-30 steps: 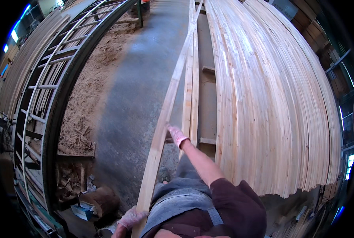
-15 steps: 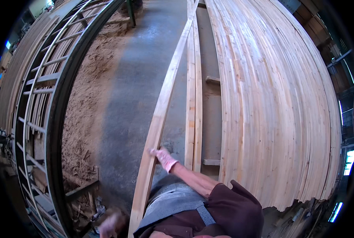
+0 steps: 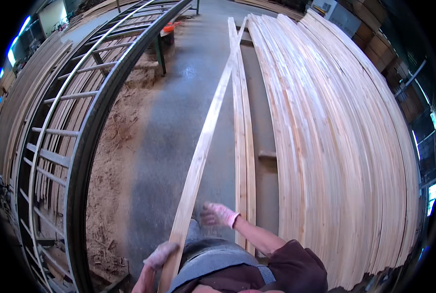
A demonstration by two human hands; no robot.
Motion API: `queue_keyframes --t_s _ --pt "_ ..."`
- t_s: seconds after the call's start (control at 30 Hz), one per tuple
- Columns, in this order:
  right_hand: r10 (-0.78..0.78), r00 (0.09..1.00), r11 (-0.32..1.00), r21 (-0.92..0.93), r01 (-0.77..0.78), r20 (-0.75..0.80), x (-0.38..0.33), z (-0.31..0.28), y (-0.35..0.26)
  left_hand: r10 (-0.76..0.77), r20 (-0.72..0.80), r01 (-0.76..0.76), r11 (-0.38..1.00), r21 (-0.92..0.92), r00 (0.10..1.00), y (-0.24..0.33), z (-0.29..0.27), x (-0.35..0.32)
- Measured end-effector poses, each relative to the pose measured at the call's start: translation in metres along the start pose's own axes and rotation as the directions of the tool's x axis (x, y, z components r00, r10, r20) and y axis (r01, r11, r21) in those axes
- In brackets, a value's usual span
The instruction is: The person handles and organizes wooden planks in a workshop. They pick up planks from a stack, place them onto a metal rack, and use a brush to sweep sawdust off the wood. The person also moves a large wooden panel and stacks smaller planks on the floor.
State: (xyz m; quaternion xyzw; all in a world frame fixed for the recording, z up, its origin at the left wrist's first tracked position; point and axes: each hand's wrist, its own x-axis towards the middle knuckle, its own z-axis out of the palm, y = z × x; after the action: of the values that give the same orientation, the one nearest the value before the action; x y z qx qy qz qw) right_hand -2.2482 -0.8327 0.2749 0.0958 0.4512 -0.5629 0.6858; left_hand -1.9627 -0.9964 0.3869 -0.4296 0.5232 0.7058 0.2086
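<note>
A long pale wooden board (image 3: 202, 149) slants from beside my body up to the far end, where it crosses two other boards (image 3: 244, 161) lying lengthwise. In a whitish glove, my left hand (image 3: 160, 255) is closed on the board's edge near its close end; the fingers are partly hidden. My right hand (image 3: 219, 215), in a pink-stained glove, hovers just right of the board, apart from it. Its fingers are loosely extended and it holds nothing.
A wide layer of boards (image 3: 330, 161) fills the right side, resting on wooden crosspieces (image 3: 267, 155). To my left runs a metal roller frame (image 3: 79, 146), with sawdust (image 3: 109, 185) beside it on the concrete floor (image 3: 152, 166). An orange object (image 3: 169, 27) stands farther off.
My right hand has let go of the board and moved right. My left hand has come up from below and taken hold of the board's near part. The view has tilted farther ahead.
</note>
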Motion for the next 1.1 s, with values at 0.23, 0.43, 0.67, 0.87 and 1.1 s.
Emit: queue_keyframes --t_s 0.23,0.43,0.67,0.87,1.1 --pt "-0.307 0.949 0.952 -0.015 0.306 -0.070 0.170 -0.001 -0.255 -0.102 0.155 0.095 0.994 0.054 0.983 0.099 -0.062 -0.021" --pt "-0.363 0.919 0.921 0.088 0.379 -0.154 0.257 -0.023 -0.436 -0.130 0.038 0.121 0.975 0.187 0.991 0.226 -0.105 0.065" --pt "-0.268 0.962 0.961 0.059 0.271 -0.046 0.268 -0.028 -0.491 -0.147 -0.173 0.192 0.941 0.277 0.974 0.345 -0.120 0.153" --pt "-0.147 0.984 0.987 0.079 0.140 0.099 0.246 -0.015 -0.547 -0.038 -0.097 0.078 0.888 0.452 0.995 0.543 -0.136 0.348" --pt "0.117 0.928 0.988 0.056 -0.146 0.353 0.277 -0.017 -0.600 0.008 0.168 -0.030 0.991 0.127 0.986 0.743 -0.081 0.606"
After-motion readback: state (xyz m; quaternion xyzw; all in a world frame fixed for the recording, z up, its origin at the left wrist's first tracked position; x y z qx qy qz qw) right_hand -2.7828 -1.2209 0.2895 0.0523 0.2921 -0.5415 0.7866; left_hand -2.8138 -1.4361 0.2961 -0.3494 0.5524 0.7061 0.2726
